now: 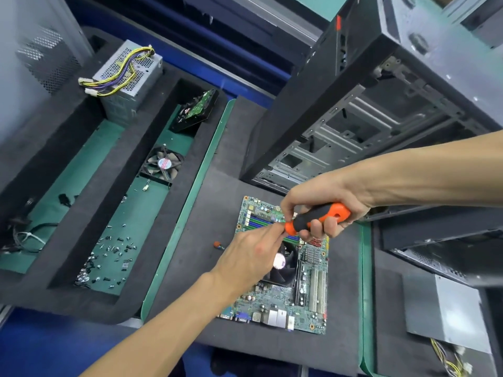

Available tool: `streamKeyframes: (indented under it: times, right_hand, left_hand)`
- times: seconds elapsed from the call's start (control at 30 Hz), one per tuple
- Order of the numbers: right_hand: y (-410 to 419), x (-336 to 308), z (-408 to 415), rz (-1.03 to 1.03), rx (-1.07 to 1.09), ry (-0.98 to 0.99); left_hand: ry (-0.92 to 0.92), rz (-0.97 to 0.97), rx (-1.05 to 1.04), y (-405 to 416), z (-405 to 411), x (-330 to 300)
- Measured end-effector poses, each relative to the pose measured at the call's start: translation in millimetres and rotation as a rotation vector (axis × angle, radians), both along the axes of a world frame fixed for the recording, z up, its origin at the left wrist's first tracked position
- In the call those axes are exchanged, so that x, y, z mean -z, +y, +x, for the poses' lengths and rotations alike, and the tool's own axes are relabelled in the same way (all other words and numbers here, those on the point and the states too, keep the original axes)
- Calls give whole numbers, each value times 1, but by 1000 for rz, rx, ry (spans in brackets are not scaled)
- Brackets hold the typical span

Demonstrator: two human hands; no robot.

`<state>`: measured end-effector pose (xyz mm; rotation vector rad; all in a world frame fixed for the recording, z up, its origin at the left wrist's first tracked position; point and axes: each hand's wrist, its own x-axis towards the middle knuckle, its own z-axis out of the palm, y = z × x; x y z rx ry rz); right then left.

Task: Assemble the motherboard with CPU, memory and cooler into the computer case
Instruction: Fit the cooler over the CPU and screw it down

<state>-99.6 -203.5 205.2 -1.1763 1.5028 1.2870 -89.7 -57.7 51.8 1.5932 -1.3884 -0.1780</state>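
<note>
The table (212,202) is covered with dark grey foam and edged with green strips. On its middle pad lie the motherboard (304,300), the open computer case (340,126) standing behind it, and a small orange-tipped piece (217,244). Green-floored recesses at left hold a power supply (128,77), a fan (162,165), a drive (196,110) and loose screws (109,257).

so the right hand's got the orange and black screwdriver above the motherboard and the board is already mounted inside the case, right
Not mounted. The head view shows the motherboard lying flat on the dark mat, in front of the empty computer case. The right hand does grip the orange and black screwdriver above it.
</note>
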Motion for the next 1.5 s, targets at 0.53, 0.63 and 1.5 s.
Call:
streamKeyframes:
  times: [0.53, 0.63, 1.5]
  right_hand:
    - [42, -32, -29, -339, -2162, -430]
    - [41, -32, -24, -344, -2155, -434]
    - [28, -16, -4, 11, 652, -23]
  left_hand:
    - [136, 45, 10, 8, -4, 6]
    - [226, 248, -70, 21, 0, 33]
    - [306, 395, -194, 23, 5, 69]
